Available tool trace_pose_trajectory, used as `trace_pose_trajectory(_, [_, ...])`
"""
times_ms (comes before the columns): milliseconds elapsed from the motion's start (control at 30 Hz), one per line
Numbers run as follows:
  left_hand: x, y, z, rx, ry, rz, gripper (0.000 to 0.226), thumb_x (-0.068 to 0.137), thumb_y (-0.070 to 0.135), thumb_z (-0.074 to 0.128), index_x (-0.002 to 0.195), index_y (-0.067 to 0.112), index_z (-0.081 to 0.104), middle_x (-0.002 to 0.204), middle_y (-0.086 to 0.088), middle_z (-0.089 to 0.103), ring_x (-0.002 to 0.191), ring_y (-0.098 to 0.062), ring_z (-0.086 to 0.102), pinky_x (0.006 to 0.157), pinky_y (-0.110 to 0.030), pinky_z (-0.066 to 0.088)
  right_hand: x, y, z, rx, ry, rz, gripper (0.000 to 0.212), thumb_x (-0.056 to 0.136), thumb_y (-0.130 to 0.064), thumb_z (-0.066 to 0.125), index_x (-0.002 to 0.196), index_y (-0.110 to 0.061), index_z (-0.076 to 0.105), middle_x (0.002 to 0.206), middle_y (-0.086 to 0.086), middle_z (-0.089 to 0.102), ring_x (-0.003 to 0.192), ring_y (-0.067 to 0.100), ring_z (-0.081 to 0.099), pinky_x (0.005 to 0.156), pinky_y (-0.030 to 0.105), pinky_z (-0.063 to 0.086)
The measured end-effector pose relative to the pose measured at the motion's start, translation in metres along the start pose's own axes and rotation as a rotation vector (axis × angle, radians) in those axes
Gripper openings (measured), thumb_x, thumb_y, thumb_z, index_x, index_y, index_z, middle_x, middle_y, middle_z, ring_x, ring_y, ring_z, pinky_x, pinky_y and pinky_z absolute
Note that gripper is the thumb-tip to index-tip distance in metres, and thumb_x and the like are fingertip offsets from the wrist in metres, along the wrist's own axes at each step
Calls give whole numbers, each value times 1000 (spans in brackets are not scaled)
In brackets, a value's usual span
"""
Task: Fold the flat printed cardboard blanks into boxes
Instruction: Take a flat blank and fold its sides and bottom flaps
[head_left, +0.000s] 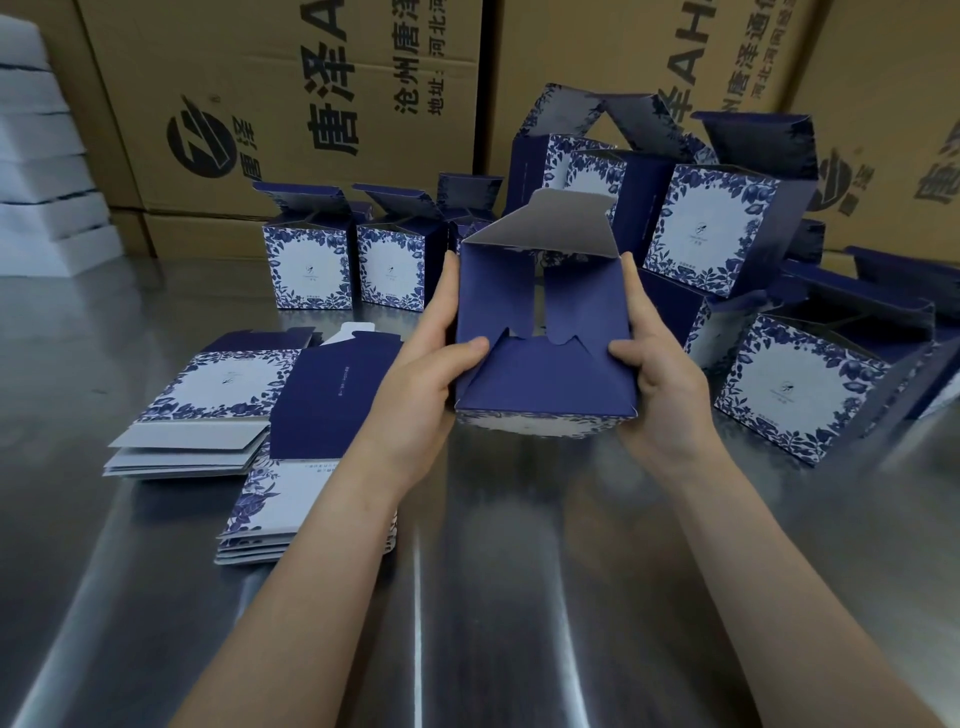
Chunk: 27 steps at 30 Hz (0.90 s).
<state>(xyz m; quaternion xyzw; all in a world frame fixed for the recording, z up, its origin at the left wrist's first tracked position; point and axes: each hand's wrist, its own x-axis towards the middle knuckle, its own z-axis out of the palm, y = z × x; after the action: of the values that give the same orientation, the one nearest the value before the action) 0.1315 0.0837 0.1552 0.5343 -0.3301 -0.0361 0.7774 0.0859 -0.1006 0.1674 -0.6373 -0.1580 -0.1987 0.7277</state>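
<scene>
Near surface bare beside and between the forearms; open passage there. Left of centre: stacks of flat blanks, lying low. Back: row of upright boxes. Right: tumbled boxes, crowded together. Brown cartons wall the rear. Centre, off the surface: half-folded box between left grip and right grip.

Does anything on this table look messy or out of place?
Yes. The finished boxes on the right lie tipped in a loose heap, while the boxes at left stand upright in a row. The flat blanks are fanned askew. The half-folded box in the left hand and right hand looks undamaged.
</scene>
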Motion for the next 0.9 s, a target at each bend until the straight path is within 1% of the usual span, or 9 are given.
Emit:
trace_pose_trajectory(100, [0, 0, -1, -6, -5, -8, 74, 88, 7, 45, 156, 27, 23, 147, 14, 49, 130, -6, 52, 94, -21, 50, 1, 0, -1, 4, -4, 13, 74, 79, -8, 36, 149, -32, 29, 132, -25, 58, 124, 4, 55, 93, 21, 49])
trace_pose_trajectory(200, [-2, 2, -3, -3, -40, -9, 79, 83, 3, 43, 156, 27, 22, 150, 11, 47, 132, -10, 51, 100, -26, 49, 1, -2, -2, 43, -33, 48, 82, 74, -7, 36, 152, -28, 27, 142, -17, 52, 131, 9, 51, 104, 28, 45])
trace_pose_trajectory(333, [-2, 4, -3, -3, -76, -21, 84, 79, -2, 41, 155, 29, 25, 147, 13, 50, 131, -10, 52, 95, -24, 49, 0, -4, -3, 78, -57, 69, 89, 68, -3, 35, 154, -26, 25, 148, -11, 48, 135, 14, 47, 114, 36, 33])
trace_pose_trajectory(367, [-2, 3, -3, -4, -75, -26, 84, 79, -3, 40, 155, 29, 25, 146, 14, 51, 131, -9, 52, 94, -23, 49, 0, -4, -3, 78, -52, 70, 90, 68, -3, 35, 154, -26, 25, 147, -12, 49, 135, 14, 47, 114, 37, 31])
trace_pose_trajectory(500, [-1, 4, -2, 0, -67, -36, 83, 80, -4, 41, 155, 29, 24, 142, 16, 54, 129, -8, 54, 93, -23, 50, 0, -3, -3, 36, -41, 39, 87, 69, -3, 36, 152, -28, 28, 142, -15, 53, 129, 12, 52, 111, 37, 33])
trace_pose_trajectory(633, [-1, 5, -1, 22, -33, -32, 82, 79, -1, 44, 153, 32, 28, 138, 19, 57, 125, -7, 57, 90, -22, 51, 1, -5, -2, -23, -52, -56, 90, 70, 0, 36, 150, -39, 24, 152, -11, 41, 138, 16, 43, 114, 45, 35])
trace_pose_trajectory(700, [-1, 6, 1, 40, -33, -20, 82, 78, -1, 44, 151, 35, 30, 135, 22, 59, 124, -5, 57, 89, -20, 51, 1, -7, -2, -80, -74, -104, 89, 70, -2, 39, 148, -44, 26, 155, -9, 37, 140, 18, 39, 115, 48, 34])
trace_pose_trajectory(800, [-1, 7, 3, 62, -36, 8, 82, 78, -4, 43, 148, 38, 29, 134, 29, 56, 126, 0, 53, 91, -20, 50, 2, -6, -6, -216, -61, -156, 87, 69, -10, 45, 148, -46, 30, 158, -20, 28, 146, 8, 26, 119, 52, 25])
trace_pose_trajectory(900, [-2, 6, 4, 89, -47, 38, 81, 79, -4, 44, 147, 40, 31, 142, 28, 49, 133, -2, 47, 96, -22, 48, 3, -4, -8, -246, -31, -199, 80, 70, -14, 46, 140, -52, 40, 155, -22, 32, 146, 8, 25, 119, 51, 23])
